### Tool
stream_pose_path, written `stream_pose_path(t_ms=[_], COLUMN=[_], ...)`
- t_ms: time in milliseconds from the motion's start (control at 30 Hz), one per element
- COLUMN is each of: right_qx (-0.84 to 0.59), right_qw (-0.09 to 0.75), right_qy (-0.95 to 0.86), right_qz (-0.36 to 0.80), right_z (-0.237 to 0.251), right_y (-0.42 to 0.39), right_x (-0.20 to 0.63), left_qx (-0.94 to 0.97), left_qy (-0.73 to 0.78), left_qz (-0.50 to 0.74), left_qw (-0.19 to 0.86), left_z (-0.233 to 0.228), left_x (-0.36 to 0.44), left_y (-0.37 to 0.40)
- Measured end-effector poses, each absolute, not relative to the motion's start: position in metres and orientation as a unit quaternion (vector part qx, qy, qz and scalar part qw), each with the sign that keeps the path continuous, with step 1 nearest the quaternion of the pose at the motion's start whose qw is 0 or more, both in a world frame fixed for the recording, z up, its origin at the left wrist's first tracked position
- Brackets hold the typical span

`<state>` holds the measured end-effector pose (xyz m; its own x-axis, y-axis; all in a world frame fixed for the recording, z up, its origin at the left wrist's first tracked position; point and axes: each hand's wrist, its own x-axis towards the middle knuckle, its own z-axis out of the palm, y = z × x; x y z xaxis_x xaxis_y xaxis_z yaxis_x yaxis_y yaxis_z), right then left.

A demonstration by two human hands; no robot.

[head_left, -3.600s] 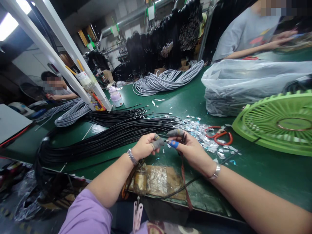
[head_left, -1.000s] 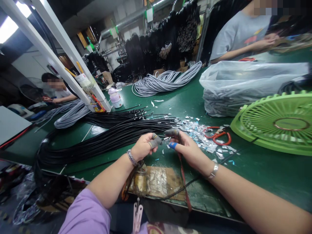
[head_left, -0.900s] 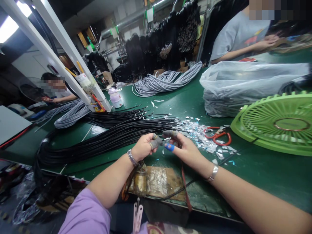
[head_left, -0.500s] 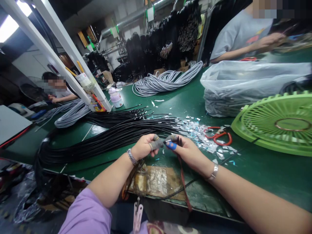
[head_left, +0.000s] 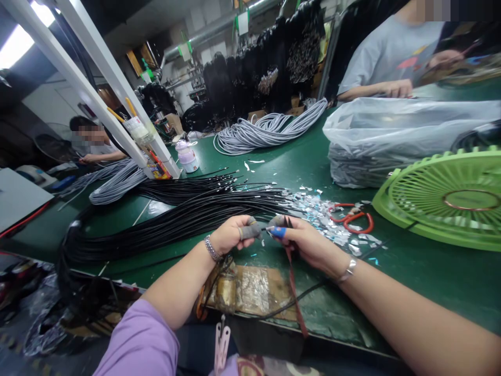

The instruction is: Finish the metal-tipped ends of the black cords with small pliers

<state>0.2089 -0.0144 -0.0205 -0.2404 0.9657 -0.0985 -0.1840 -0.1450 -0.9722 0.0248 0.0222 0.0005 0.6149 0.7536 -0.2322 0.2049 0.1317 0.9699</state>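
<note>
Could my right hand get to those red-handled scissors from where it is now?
Probably yes. The red-handled scissors lie open on the green table just beyond the right hand, with only foil scraps between; but its fingers are pinching a cable end.

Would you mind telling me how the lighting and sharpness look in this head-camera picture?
Head view: a ceiling light blows out at top left; wide-angle bending curves the white frame posts; the hands are sharp; the co-worker's far hand is smeared.
</note>
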Motion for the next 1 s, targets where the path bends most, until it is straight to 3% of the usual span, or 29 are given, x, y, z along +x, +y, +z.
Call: stream_pose_path(t_ms=[100, 433, 600, 733, 833, 900, 1000], right_qx=[-0.45, -0.466, -0.386, -0.306, -0.261, -0.263, -0.305], right_qw=[0.498, 0.492, 0.466, 0.306, 0.195, 0.191, 0.251], right_qy=[-0.504, -0.645, -0.648, -0.642, -0.645, -0.641, -0.616], right_qz=[0.544, 0.353, 0.462, 0.633, 0.692, 0.695, 0.682], right_z=[-0.019, -0.022, -0.012, -0.01, -0.011, -0.012, -0.012], right_y=[-0.014, -0.023, -0.02, -0.021, -0.023, -0.023, -0.019], right_x=[0.207, 0.203, 0.211, 0.217, 0.219, 0.22, 0.221], left_qx=[0.607, 0.618, 0.625, 0.678, 0.717, 0.735, 0.769], left_qy=[0.391, 0.395, 0.365, 0.308, 0.277, 0.275, 0.276], left_qz=[0.248, 0.227, 0.163, 0.048, -0.029, -0.014, 0.07], left_qw=[0.646, 0.641, 0.671, 0.666, 0.639, 0.62, 0.573], left_z=[-0.001, -0.001, 0.002, 0.007, 0.011, 0.017, 0.039], left_x=[0.026, 0.029, 0.024, 0.017, 0.016, 0.016, 0.007], left_y=[0.025, 0.021, 0.022, 0.019, 0.013, 0.01, -0.001])
